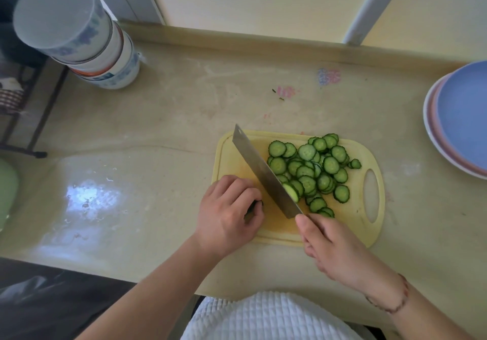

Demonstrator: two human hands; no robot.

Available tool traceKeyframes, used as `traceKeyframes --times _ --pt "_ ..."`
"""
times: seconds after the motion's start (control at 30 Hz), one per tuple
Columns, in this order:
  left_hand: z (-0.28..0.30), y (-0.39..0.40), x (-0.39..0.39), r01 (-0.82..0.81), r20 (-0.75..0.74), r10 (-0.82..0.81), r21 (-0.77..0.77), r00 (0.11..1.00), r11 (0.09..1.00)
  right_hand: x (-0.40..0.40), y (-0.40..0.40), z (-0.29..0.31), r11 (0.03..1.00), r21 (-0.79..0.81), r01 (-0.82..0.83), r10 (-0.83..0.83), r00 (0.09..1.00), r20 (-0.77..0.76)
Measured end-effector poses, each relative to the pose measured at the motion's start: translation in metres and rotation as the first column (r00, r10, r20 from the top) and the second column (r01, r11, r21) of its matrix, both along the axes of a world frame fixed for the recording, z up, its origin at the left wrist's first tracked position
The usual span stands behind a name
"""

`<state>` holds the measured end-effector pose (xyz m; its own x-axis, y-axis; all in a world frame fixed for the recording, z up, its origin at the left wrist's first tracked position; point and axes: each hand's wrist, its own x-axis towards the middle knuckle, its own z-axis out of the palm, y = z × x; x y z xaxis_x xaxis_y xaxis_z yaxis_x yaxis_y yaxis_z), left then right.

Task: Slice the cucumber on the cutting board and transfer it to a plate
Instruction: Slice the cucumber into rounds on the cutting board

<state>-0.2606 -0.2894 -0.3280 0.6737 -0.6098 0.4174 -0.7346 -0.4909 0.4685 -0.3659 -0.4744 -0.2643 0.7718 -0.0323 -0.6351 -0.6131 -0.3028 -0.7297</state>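
1. Cucumber stub: only a dark end shows, tucked under the curled fingers of the left hand at the near left of the cutting board; the rest lies as a heap of slices to the right of the blade.
2. Knife: the right hand is wrapped round its handle, which is hidden; the blade slants across the board with one fresh slice leaning on its right face.
3. With so little left to grip, I judge the last cuts want fingertips kept curled back, knuckles guiding the flat of the blade, and short strokes straight down.
4. Discard the final nub sooner than chase it.
5. Stacked plates wait on the table, well apart at far right; the top blue one looks likeliest for the slices.
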Motion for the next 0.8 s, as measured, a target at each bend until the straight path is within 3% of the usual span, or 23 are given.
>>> traceKeyframes --times 0.13,0.23,0.37,0.47,0.63,0.7,0.8 --pt "0.005 0.0 -0.002 -0.001 0.052 -0.002 0.054 0.999 0.999 -0.003 -0.005 0.012 0.983 -0.159 -0.092 0.106 0.991 0.087" --pt "0.005 0.005 -0.004 0.041 0.064 -0.038 -0.053 0.997 0.998 -0.004 -0.006 0.029 0.931 -0.34 -0.13 0.183 0.974 0.13" --pt "0.023 0.004 -0.016 0.153 0.18 -0.107 -0.268 0.978 0.951 -0.005 -0.006 0.042 0.705 -0.677 -0.213 0.351 0.934 0.071" --pt "0.047 -0.017 -0.013 0.341 0.249 -0.307 -0.103 0.919 0.934 -0.005 -0.006 0.04 0.531 -0.813 -0.24 0.448 0.893 0.029" --pt "0.039 -0.048 0.024 0.488 -0.027 -0.502 0.286 0.864 0.825 -0.002 -0.004 0.04 0.4 -0.859 -0.321 0.511 0.856 -0.082" --pt "0.028 -0.051 0.035 0.556 -0.078 -0.561 0.295 0.824 0.777 -0.002 -0.007 0.038 0.373 -0.874 -0.311 0.515 0.853 -0.084" --pt "0.021 -0.052 0.046 0.599 -0.115 -0.589 0.205 0.8 0.774 -0.001 -0.008 0.04 0.356 -0.884 -0.302 0.511 0.855 -0.087"
